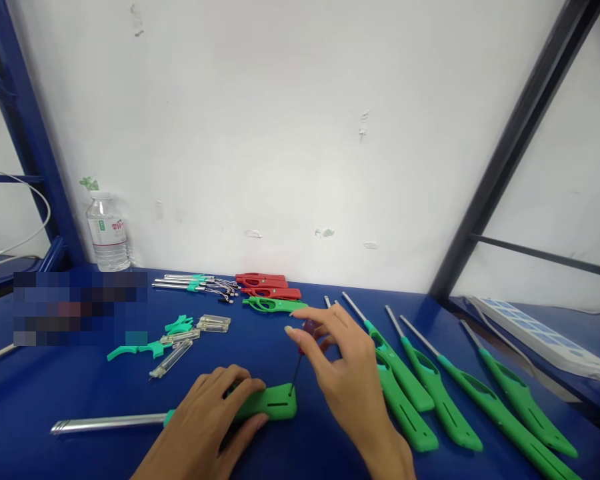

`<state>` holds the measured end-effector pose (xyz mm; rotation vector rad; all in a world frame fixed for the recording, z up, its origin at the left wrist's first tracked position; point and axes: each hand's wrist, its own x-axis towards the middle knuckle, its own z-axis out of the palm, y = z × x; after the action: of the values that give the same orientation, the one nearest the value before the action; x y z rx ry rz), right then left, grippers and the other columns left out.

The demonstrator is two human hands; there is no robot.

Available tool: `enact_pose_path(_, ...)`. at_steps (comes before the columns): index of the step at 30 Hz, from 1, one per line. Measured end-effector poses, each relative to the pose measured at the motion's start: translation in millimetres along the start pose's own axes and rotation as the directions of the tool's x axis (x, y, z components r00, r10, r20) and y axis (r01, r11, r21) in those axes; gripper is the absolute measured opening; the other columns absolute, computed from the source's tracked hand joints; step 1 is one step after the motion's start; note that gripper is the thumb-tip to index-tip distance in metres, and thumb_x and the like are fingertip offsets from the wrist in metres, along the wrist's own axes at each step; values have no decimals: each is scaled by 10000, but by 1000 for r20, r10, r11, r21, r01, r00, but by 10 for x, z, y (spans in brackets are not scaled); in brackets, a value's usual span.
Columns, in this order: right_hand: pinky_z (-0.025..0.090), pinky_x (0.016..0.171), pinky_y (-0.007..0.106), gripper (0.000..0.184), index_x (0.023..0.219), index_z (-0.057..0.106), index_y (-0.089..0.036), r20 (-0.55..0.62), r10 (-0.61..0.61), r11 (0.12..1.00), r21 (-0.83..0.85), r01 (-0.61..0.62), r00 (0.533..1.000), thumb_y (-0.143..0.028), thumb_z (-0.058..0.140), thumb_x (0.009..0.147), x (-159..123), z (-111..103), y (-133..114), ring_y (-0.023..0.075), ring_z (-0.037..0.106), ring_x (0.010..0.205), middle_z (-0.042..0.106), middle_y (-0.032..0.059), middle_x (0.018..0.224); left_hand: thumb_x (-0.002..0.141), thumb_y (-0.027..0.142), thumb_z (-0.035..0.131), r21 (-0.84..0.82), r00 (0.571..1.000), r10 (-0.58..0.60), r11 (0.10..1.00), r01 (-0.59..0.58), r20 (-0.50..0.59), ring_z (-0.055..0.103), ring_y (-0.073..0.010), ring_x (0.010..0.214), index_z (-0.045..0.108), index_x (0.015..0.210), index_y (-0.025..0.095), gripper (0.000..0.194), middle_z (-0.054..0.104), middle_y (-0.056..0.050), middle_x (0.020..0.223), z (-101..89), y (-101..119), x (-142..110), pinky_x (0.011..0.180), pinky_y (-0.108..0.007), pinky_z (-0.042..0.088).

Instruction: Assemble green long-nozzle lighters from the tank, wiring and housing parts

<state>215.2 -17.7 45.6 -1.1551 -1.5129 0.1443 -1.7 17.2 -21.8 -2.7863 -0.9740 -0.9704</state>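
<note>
Green lighter, lower centre of frame | left hand: grip closed over it | right hand: grip pinching screwdriver

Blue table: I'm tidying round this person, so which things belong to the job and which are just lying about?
Job:
- green lighter, under the left hand
- screwdriver, in the right hand
- probably other green lighters, red handles, clear tanks, teal parts

Lying about, apparently:
- water bottle
- power strip

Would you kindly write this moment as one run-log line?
left hand: holding green lighter | right hand: screwdriver, tip at lighter's end | behind: red handles, bottle by wall
</note>
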Motion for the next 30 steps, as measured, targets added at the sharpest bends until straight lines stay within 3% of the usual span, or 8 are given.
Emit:
enact_pose_path(3,535,651,242,161,1160,766,-341,6,-20,998,-53,21,1000,-335,673,1028,-7,-11,-10,128,650,749,620,-18,918,1053,381,599,7,1000,-1,1000,1,-6,748,-221,912,645,1230,340,188,733,15,1088,2,2,-2,810,-369,591)
enact_pose_path(8,550,837,246,379,1410,644,-380,99,-63,998,-15,65,993,-233,478,1103,1,-29,-22,128,698,946,726,-16,1154,1051,386,601,21,999,24,1000,-23,-37,746,-214,894,655,1244,326,209,736,13,1071,13,-10,-8,792,-351,593)
enact_pose_path(14,502,613,227,180,1185,747,-375,51,-1,1000,-23,2,999,-326,670,1029,1,-19,17,121,653,752,652,-35,928,1036,379,631,41,999,21,999,-19,-41,747,-216,927,659,1272,330,242,734,13,1109,46,-40,-48,811,-351,593)
enact_pose_path(16,508,634,230,242,1269,727,-385,85,-8,999,-32,11,996,-331,622,1057,-8,-26,8,128,662,804,663,-20,989,1037,376,631,41,999,20,999,-18,-44,747,-215,935,656,1276,331,245,732,12,1111,53,-42,-52,820,-353,591)
enact_pose_path(20,536,872,256,410,1474,603,-384,152,-55,998,-5,57,987,-249,472,1110,-21,-33,-25,150,677,1064,707,4,1203,1035,370,635,31,1000,11,999,-11,-28,742,-210,929,662,1267,330,237,728,10,1110,45,-29,-41,813,-344,587)
enact_pose_path(26,503,631,228,222,1205,758,-380,119,24,999,25,-27,993,-284,678,1021,-5,-33,-45,135,656,817,636,-23,931,1034,364,632,21,1000,7,1000,-6,-18,743,-217,924,656,1255,324,226,729,5,1106,9,-10,-36,819,-360,583)
enact_pose_path(30,525,687,229,272,1286,726,-384,133,-3,1000,26,0,991,-288,613,1058,2,-61,-67,139,670,914,679,-7,1076,1038,349,629,12,1000,-5,1000,5,6,737,-216,935,647,1274,330,237,724,6,1118,14,-22,-53,823,-358,583)
